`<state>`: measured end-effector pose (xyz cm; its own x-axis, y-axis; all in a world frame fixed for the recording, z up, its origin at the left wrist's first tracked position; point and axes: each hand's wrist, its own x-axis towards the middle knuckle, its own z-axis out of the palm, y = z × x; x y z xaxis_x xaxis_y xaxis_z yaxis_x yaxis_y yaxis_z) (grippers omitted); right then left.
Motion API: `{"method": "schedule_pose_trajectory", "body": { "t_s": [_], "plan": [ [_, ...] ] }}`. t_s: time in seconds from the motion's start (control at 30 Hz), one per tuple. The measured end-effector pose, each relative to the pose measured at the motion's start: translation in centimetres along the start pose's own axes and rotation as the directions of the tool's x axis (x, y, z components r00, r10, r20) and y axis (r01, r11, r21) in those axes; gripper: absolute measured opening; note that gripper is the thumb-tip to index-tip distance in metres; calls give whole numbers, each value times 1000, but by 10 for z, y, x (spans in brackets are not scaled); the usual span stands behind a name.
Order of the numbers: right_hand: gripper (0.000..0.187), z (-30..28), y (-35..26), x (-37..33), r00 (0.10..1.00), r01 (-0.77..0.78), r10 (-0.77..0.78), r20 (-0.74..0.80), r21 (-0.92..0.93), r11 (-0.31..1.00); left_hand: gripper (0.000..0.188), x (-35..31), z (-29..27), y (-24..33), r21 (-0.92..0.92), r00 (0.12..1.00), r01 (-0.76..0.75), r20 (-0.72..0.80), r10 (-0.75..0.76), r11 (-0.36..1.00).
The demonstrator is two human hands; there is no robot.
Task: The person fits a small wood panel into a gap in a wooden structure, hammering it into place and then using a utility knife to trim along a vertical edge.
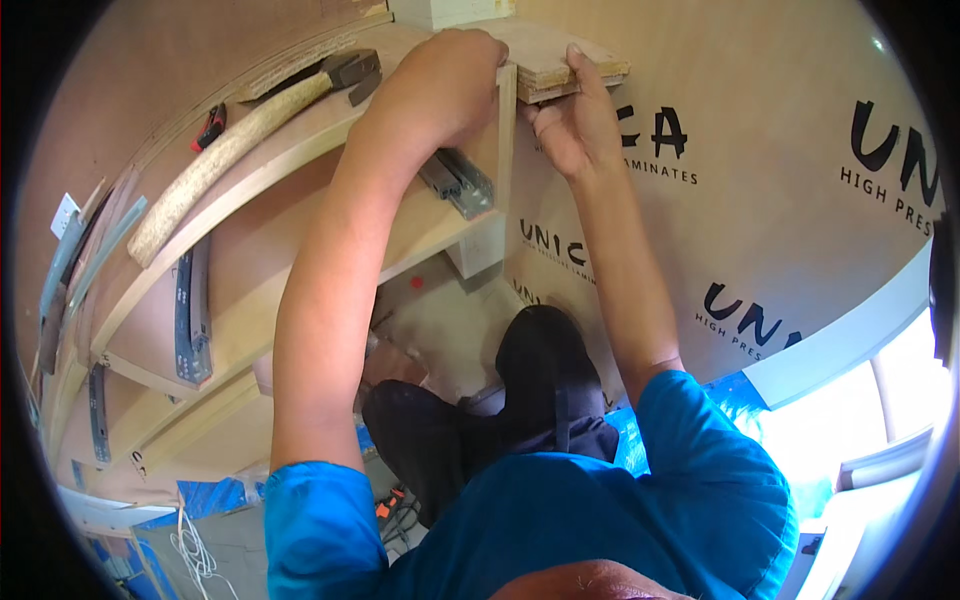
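Here a small plywood offcut [560,62] is held by both hands at the top front corner of an unfinished plywood cabinet [300,270], pressed against the upper end of the upright side panel [507,130]. The left hand [445,85] is curled over the panel's top edge, its fingers closed against the near end of the offcut; the right hand [572,125] is clamped on the piece from below and from the side, with 1 finger laid up along its face. The 2 hands are set close together, touching the same block.

The offcut is judged stiff and fairly light, with raw layered edges that are rough rather than slippery; splinters at the cut ends are likely. It is best gripped across its thickness, thumb under and fingers over, near the middle of its length, so that it does not twist.

Its broad face is seen lying roughly flat, and its long axis runs from the panel's top edge out toward the right, along the laminate-covered board [780,200] behind it.

A hammer [240,140] with a pale wooden handle is laid on the cabinet's top shelf, well apart from the hands, head toward the corner. Metal drawer slides [458,182] are fixed inside, just below the left wrist
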<state>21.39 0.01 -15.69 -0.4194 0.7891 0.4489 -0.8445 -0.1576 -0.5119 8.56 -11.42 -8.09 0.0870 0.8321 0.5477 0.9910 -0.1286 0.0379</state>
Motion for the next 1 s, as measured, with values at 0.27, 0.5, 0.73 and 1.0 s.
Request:
{"method": "schedule_pose_trajectory", "body": {
  "t_s": [0.27,0.5,0.73,1.0],
  "plan": [
    [52,-1,4,-2,1000,0,0,15,-20,1000,44,-1,-5,1,-75,999,15,-27,-18,997],
    [49,-4,4,-2,999,19,-22,37,60,998,45,1,-6,5,20,1000,-9,21,9,1000],
    [48,-3,6,-2,998,30,-34,52,64,998,47,-2,-5,2,-12,1000,-6,-2,6,1000],
    [47,-6,7,-1,998,42,-45,34,83,996,45,-6,-2,9,-36,1000,21,-20,-21,999]
  ]
}}
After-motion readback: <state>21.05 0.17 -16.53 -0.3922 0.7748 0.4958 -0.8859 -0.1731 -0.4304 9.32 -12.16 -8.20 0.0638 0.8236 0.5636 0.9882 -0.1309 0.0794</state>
